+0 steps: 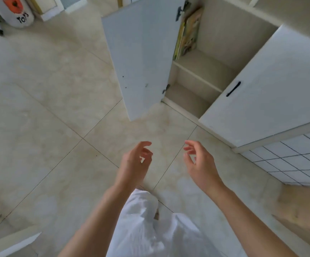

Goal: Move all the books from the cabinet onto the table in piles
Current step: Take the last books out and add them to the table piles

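The left hand and right hand hover empty over the floor, fingers loosely curled, apparently ready to reach in; the last books lean upright against the cabinet wall on the upper shelf, beside the open door.

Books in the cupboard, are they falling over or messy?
A little. The few thin picture books lean against the left wall of the top shelf instead of standing straight. Nothing looks spilled or broken.
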A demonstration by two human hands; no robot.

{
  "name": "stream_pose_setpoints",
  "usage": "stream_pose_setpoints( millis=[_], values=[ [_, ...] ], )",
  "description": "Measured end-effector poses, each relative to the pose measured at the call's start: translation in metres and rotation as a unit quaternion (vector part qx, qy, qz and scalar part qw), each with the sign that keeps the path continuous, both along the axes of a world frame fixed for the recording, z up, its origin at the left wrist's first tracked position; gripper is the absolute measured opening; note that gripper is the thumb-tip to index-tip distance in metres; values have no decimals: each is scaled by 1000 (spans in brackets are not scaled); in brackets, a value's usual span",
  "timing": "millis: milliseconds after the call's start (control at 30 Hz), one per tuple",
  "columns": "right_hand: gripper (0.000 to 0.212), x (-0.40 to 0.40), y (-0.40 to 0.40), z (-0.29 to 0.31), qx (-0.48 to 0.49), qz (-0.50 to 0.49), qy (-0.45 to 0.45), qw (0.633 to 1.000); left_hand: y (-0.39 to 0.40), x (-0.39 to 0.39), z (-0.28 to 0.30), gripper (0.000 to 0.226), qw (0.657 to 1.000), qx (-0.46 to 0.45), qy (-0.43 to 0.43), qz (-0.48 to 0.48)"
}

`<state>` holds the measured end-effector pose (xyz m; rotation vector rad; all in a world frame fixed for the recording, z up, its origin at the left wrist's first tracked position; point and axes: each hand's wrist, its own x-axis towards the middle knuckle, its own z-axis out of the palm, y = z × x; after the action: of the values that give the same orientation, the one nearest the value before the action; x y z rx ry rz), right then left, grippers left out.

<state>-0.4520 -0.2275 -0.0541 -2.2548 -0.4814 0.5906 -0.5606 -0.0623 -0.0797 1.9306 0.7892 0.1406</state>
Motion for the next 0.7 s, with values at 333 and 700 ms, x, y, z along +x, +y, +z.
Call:
stream_pose_setpoints(
  millis=[333,700],
  values=[
    [30,138,48,7,-1,-99,-25,995,67,162,-4,33,997,13,10,-82],
    [30,295,114,16,17,-148,-23,989,139,350,-18,32,993,11,23,-112]
  ],
)
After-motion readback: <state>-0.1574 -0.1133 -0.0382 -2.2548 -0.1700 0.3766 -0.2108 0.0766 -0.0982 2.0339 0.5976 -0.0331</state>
